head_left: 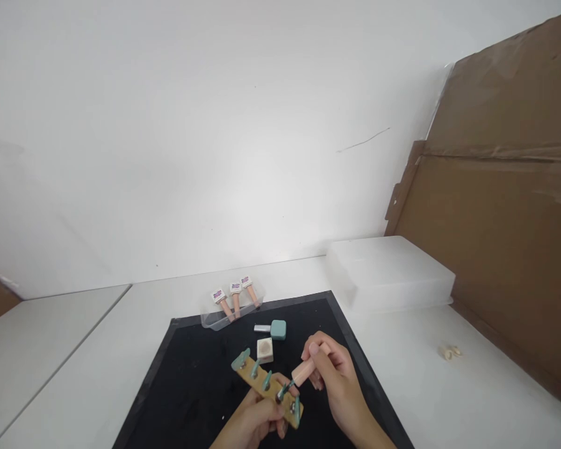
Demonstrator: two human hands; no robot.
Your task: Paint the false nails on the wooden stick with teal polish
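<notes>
My left hand [257, 421] grips a flat wooden strip [262, 381] that has several teal pieces and metal screws on it, holding it above the black mat [182, 386]. My right hand [330, 374] holds a small tool with a pink handle [306, 369]; its tip touches a screw near the strip's right end. Just beyond the strip, a beige wooden cube [265, 350], a teal cube [278, 329] and a small silver piece [262, 328] lie on the mat.
A clear shallow tray [215, 321] at the mat's far edge holds three pink-handled tools [235, 298]. A white plastic box [388, 271] stands at the right. Brown cardboard [505, 206] leans against the wall. Small pale bits [450, 353] lie on the white table [449, 399].
</notes>
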